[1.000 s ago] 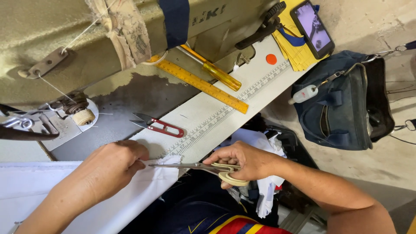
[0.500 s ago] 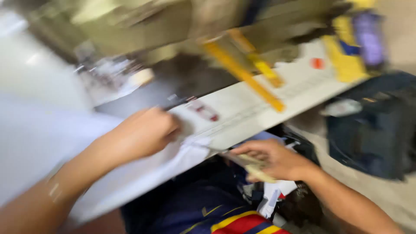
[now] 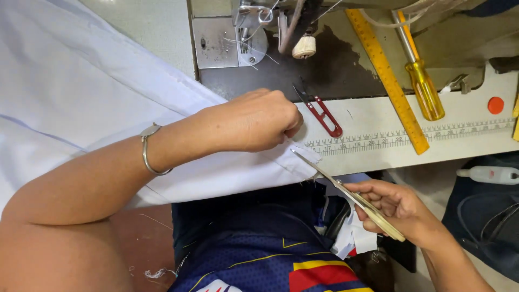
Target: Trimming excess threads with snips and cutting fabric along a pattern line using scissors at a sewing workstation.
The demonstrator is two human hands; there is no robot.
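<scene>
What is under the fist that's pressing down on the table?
White cloth lies under the left hand, spread over the sewing table. Whether the fingers pinch its edge is hidden by the hand itself.

The left hand (image 3: pixel 257 120) sits at the centre of the frame, curled into a loose fist, knuckles up, its forearm stretching from the lower left. The right hand (image 3: pixel 397 211), lower right, has its fingers curled closed, palm upward.

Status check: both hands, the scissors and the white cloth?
Left hand fisted on white cloth. Right hand holds scissors, blades at cloth edge. Red snips nearby.
</scene>
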